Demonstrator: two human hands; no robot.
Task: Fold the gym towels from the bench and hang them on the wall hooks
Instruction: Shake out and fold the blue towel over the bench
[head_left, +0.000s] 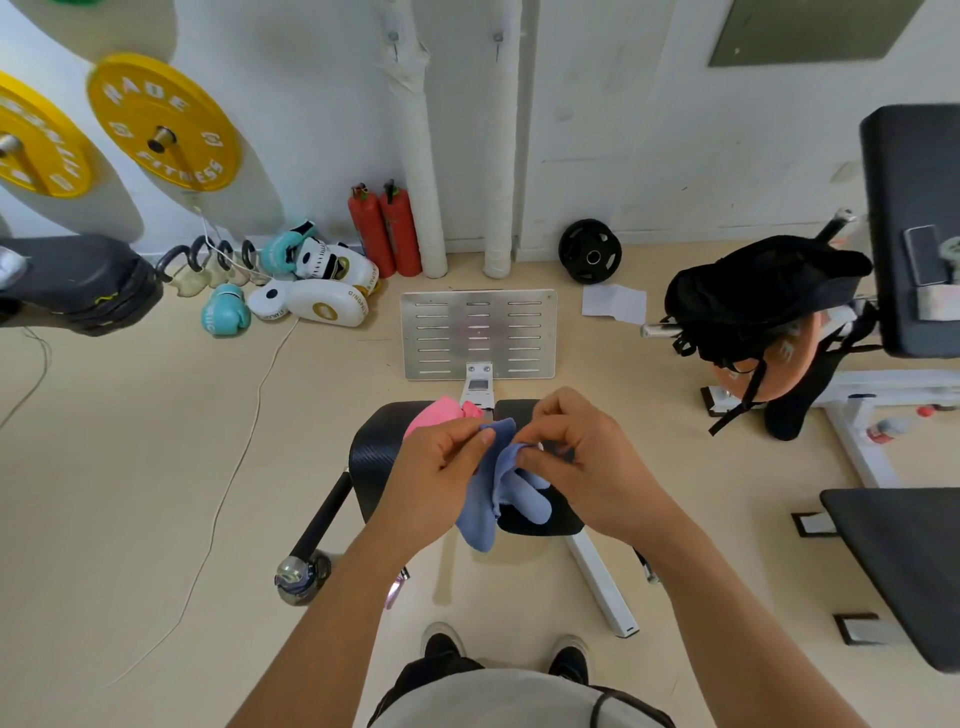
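Black bench (374, 457), pale floor (130, 467), white wall (623, 130).

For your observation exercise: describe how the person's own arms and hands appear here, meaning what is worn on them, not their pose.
Both forearms are bare, with no sleeves in view. The left hand and right hand wear no gloves, and no rings, watch or wristbands show.

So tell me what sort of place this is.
Most likely a small gym or training room: yellow weight plates hang on wall pegs, boxing gloves lie on the floor by the wall, and padded benches stand around. Both hands hold a blue towel over a padded seat.
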